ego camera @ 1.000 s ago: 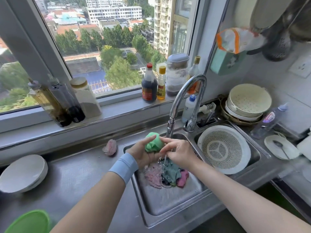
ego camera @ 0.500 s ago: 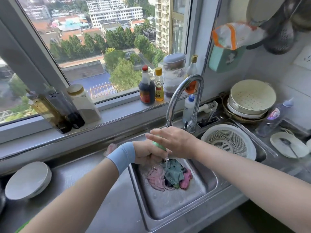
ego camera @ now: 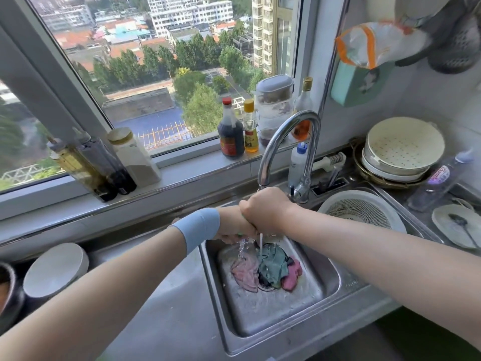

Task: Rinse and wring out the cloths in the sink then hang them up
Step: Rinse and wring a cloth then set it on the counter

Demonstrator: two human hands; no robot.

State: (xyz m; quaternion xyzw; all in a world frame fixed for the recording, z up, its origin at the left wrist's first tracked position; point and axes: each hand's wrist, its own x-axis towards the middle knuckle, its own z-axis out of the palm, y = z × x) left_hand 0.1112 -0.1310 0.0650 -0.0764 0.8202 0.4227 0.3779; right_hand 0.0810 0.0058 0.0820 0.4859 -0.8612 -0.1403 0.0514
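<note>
Both my hands are clenched together over the steel sink (ego camera: 330, 287), right under the tap (ego camera: 286, 136). My right hand (ego camera: 265, 209) lies on top of my left hand (ego camera: 231, 227), which wears a blue wristband. The green cloth they squeeze is almost wholly hidden; only a sliver of green shows under the fingers. Water runs down from the hands into the basin. At the sink's drain lie a pale pink cloth (ego camera: 244, 274), a teal cloth (ego camera: 273, 267) and a magenta cloth (ego camera: 291, 276), all wet and crumpled.
A white colander (ego camera: 361, 209) fills the right basin. Bottles (ego camera: 231, 131) and jars stand on the windowsill behind the tap. White bowls (ego camera: 56, 269) rest on the left counter. Stacked strainers (ego camera: 403, 147) and a plate with a spoon (ego camera: 455, 225) are at the right.
The green cloth was visible between my hands; my right hand has since closed over my left and the cloth is hidden. Water now streams from the squeezed cloth.
</note>
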